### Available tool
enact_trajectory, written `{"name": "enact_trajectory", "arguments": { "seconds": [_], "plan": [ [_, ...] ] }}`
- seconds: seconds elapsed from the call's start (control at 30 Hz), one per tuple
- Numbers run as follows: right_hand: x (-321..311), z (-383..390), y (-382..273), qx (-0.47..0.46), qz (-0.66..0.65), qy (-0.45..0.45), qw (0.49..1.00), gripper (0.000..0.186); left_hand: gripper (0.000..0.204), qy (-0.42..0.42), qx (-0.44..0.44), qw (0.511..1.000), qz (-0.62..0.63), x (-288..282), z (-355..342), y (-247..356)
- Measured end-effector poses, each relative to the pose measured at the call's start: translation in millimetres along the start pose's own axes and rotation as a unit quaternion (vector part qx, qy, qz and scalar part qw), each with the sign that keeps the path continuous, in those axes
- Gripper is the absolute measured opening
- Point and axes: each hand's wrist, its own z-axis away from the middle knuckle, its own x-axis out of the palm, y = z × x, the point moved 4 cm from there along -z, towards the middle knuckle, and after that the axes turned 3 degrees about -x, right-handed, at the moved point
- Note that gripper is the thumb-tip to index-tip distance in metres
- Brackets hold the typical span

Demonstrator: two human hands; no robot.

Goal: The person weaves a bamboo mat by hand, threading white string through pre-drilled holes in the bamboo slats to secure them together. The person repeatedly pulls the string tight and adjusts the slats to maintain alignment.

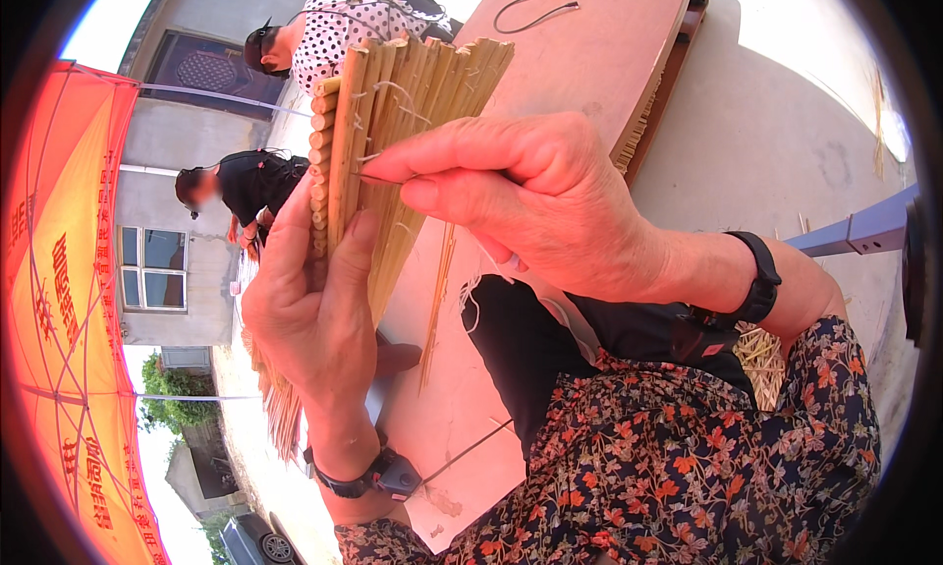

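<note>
My left hand (319,319) grips a panel of straw-coloured reed stalks (422,84), thumb on the near face and fingers behind it. The stalks lie side by side, with cut ends in a row along the left edge. White thread stitches (393,93) show across the panel, with loose ends sticking out. Thumb and forefinger of my right hand (550,197) pinch a thin, dark needle (381,179), whose tip meets the edge stalk. Below that hand, loose white thread (470,295) hangs near my dark trouser leg.
A long pale table (580,54) runs away from me, with a black cable (535,10) on it. Thin loose reeds (437,310) lie close to the panel. Two people (359,20) work at the far left, near an orange canopy (69,300). A grey-blue metal bar (864,226) stands at right.
</note>
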Motion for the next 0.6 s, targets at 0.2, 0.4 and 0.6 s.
{"name": "enact_trajectory", "arguments": {
  "seconds": [0.2,0.4,0.6],
  "plan": [
    [1.8,0.0,1.2,-0.012,0.009,0.0,1.0,0.022,0.038,0.001,0.003,1.0,-0.009,-0.3,-0.2,0.7],
    [1.6,4.3,-0.8,-0.017,0.02,0.009,1.0,0.02,0.037,0.004,-0.006,1.0,-0.029,-0.9,3.4,1.1],
    [-6.0,41.7,-21.2,0.039,0.117,0.055,0.991,0.019,0.041,-0.036,0.112,0.986,-0.116,19.3,27.7,-2.0]
  ]
}}
